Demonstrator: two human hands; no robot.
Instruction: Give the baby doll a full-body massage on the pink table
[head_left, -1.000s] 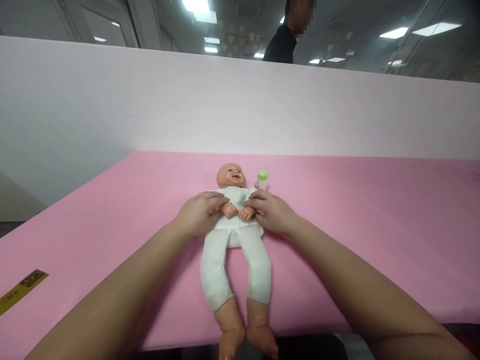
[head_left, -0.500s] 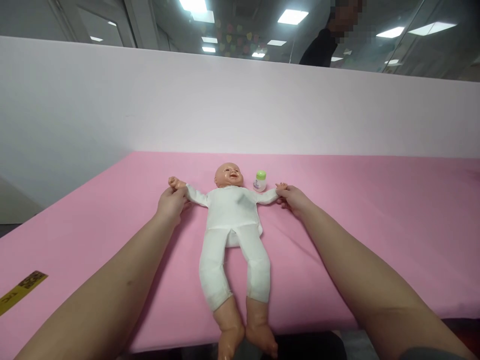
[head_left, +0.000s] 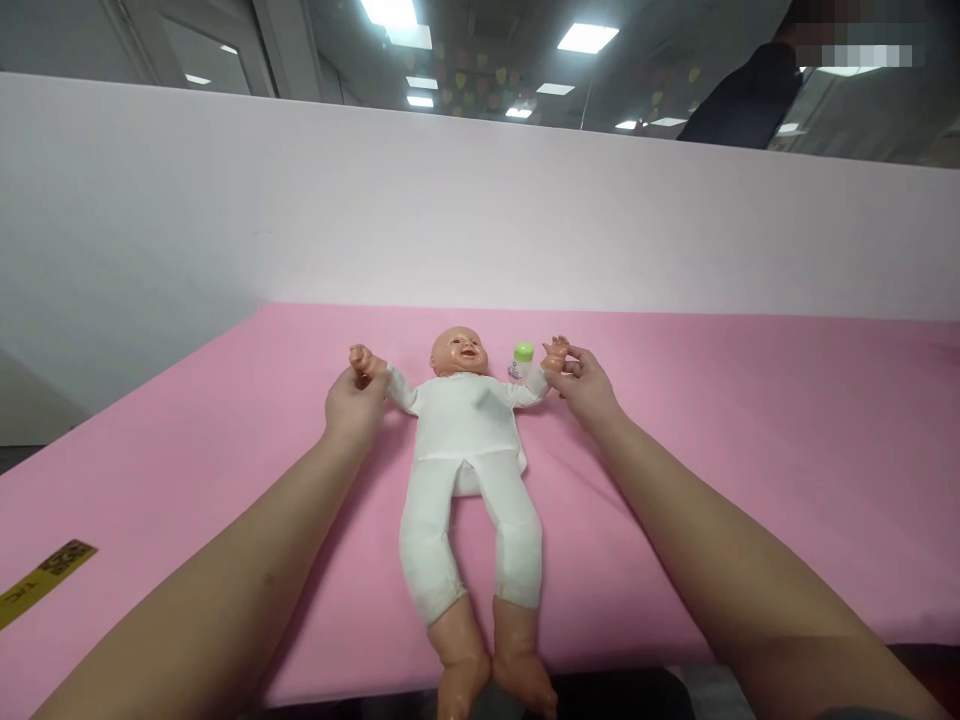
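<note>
A baby doll with a white cloth body lies on its back on the pink table, its feet at the near edge. My left hand is closed around the doll's arm on the left, just below its plastic hand. On the other side, my right hand grips the doll's other arm near the wrist. Both doll arms are spread outward and raised a little off the surface. Close to the doll's right-side forearm stands a small clear bottle with a green cap, its lower part hidden by that arm.
A white partition rises along the far edge. Yellow tape with a printed code is stuck at the left of the table. Behind glass above the partition, a person in dark clothing shows at the upper right.
Both doll arms have been lifted and drawn inward slightly, my hands moving with them. The doll's right-side hand now points upward. The person behind the glass has shifted right.
</note>
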